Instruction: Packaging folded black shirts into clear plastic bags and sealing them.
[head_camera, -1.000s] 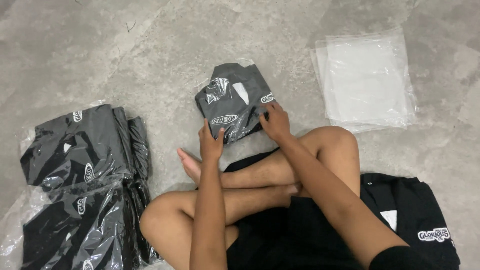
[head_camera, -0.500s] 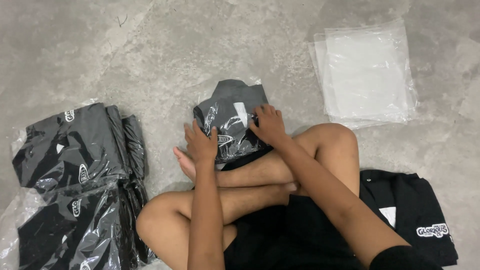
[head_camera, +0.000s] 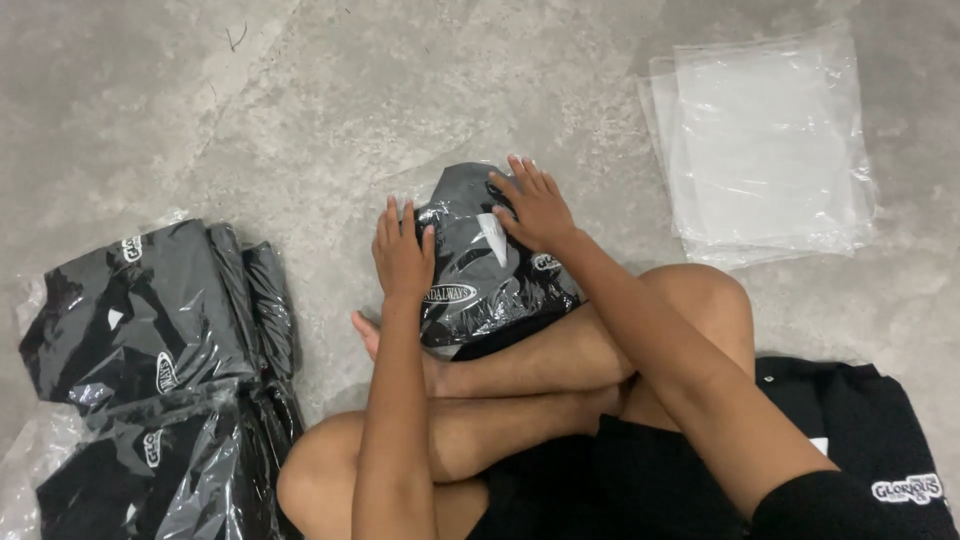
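Observation:
A folded black shirt in a clear plastic bag (head_camera: 478, 270) lies on the grey floor just in front of my crossed legs. My left hand (head_camera: 402, 250) rests flat on the bag's left edge, fingers pointing away from me. My right hand (head_camera: 537, 208) presses flat on the bag's upper right part, fingers spread. Neither hand grips anything; both lie palm down on the plastic.
A pile of bagged black shirts (head_camera: 150, 360) lies at my left. A stack of empty clear bags (head_camera: 765, 140) sits at the far right. An unbagged black shirt (head_camera: 870, 440) lies by my right knee. My bare legs (head_camera: 520, 390) are crossed below the bag.
The bagged shirt has been drawn closer to my legs. Both hands slid up from its near edge and now lie flat on its top.

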